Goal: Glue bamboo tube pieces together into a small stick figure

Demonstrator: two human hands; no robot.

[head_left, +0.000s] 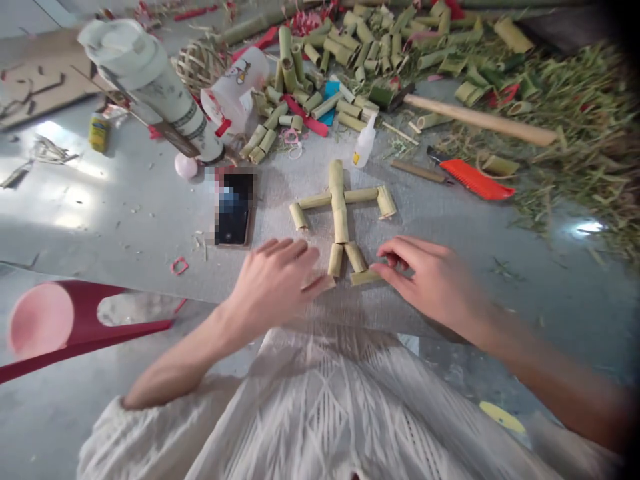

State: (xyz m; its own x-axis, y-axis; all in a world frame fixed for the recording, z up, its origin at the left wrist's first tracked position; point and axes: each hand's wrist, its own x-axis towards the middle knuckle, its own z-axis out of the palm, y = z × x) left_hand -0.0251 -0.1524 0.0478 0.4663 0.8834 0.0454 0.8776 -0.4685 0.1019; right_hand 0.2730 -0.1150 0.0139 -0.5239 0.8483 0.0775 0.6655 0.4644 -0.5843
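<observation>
Pieces of cut bamboo lie on the grey table as a stick figure (339,217), with a trunk, two bent arms and two short legs. A flat bamboo piece (366,277) sits at the foot of its right-hand leg. My right hand (423,270) is beside that piece, thumb tip at its end, fingers curled but apart. My left hand (275,277), smeared by motion, hovers near the left-hand leg with fingers stretched out and thumb pointing toward the foot. Whether it touches a bamboo piece there I cannot tell.
Behind the figure stands a small glue bottle (365,141). A phone (235,208) lies to the left, near a white tumbler (150,87). Cut bamboo (360,47) is heaped at the back. An orange-handled saw (477,178) and a wooden handle (480,120) lie right.
</observation>
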